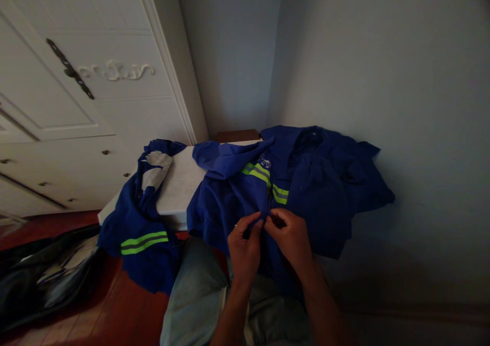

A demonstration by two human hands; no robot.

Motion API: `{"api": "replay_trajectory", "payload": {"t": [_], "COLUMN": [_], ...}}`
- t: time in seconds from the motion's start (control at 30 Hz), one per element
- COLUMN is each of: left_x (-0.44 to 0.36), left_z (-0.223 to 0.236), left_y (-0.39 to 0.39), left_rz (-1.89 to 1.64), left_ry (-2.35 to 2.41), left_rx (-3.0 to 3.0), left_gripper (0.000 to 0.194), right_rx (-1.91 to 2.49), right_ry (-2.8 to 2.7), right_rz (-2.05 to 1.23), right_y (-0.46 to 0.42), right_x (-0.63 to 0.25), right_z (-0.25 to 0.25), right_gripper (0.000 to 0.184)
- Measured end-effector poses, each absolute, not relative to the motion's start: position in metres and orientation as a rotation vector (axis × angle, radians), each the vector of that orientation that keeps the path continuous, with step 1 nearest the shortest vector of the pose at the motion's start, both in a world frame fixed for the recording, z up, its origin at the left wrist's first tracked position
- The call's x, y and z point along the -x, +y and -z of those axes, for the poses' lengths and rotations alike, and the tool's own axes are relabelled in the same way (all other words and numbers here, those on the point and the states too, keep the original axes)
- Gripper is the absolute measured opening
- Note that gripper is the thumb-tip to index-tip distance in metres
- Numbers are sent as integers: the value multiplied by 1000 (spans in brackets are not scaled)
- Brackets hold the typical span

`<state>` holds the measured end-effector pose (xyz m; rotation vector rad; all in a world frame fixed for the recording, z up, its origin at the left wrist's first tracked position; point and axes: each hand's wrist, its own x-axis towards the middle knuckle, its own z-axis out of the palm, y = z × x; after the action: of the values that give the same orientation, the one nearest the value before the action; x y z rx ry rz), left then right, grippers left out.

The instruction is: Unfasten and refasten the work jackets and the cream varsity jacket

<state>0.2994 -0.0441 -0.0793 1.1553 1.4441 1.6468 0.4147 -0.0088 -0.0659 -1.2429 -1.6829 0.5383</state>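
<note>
A blue work jacket (pixel 245 198) with yellow-green and grey reflective stripes lies spread over a white surface and hangs down over my knees. At its front opening, below the stripe, my left hand (pixel 246 244) pinches one edge of the cloth. My right hand (pixel 288 233) pinches the facing edge, its fingertips almost touching those of the left. Whatever small fastening may be between the fingertips is hidden. To the right, more blue cloth with a gathered edge (pixel 317 193) lies over the jacket's side.
Another blue garment (pixel 141 228) with a reflective stripe and a white patch drapes off the white tabletop (pixel 181 182) at left. A black bag (pixel 49 279) lies on the red floor (pixel 103 305). A white wardrobe (pixel 115 111) stands behind left; a grey wall (pixel 383 80) rises at right.
</note>
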Motion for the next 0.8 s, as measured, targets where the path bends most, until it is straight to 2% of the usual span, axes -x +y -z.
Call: {"api": "replay_trajectory", "payload": {"t": [0.1, 0.27, 0.53, 0.8], "left_x": [-298, -298, -297, -293], "left_z": [80, 78, 80, 72], "left_y": [-45, -45, -36, -41], "left_rz": [-1638, -1664, -1667, -1647], "left_ry": [1444, 1465, 1529, 1436], "left_rx": [-1106, -1174, -1220, -1459], "left_gripper": [18, 15, 18, 22], "right_rx": [1227, 1237, 1120, 984], "right_ry": [-1668, -1711, -1919, -1907], "right_rz": [-407, -371, -639, -703], "right_y": [-8, -8, -7, -7], "right_x": [-408, -408, -426, -432], "right_z": [71, 71, 55, 53], "right_gripper": [13, 12, 9, 9]}}
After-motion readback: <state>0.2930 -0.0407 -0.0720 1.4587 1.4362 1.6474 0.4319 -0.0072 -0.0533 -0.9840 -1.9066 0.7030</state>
